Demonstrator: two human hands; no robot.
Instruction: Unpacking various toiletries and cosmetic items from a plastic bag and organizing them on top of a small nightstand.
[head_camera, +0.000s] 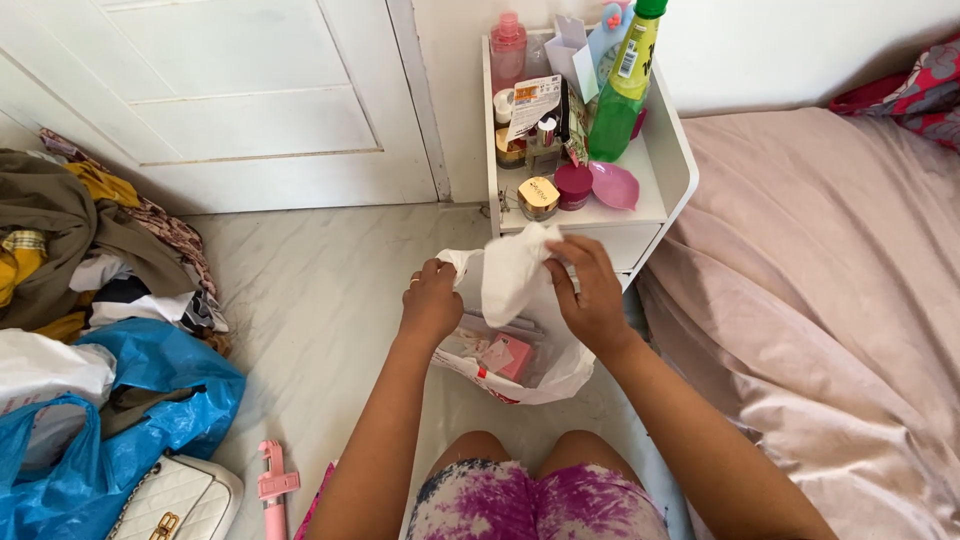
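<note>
Both hands meet over a white plastic bag (520, 375) that sits on the pale marble floor (320, 300) just ahead of the person's knees. The left hand (432, 303) is curled shut, pinching the bag's left rim and lifting it, which seems to keep the mouth spread. The right hand (590, 292) is also closed, its fingers gripping a white crumpled cloth or tissue (515, 268) that hangs between the two hands, directly above the bag's opening. Inside the bag, below the cloth, lies a small pink box (508, 355) among other packets. Nearer the person's left side, a pink stick-like gadget (271, 485) lies on the floor beside a white quilted handbag (175, 500) and a blue plastic bag (150, 400), with a heap of clothes (90, 250) beyond them. To the right, a bed with a dusty pink sheet (820, 300) runs alongside. Just past the hands stands a white bedside shelf (675, 170) crowded with toiletries: a green bottle (622, 95), a pink bottle (508, 45), a gold-lidded jar (538, 195) and a pink dish (613, 185). Behind it all is a white panelled door (230, 100).
</note>
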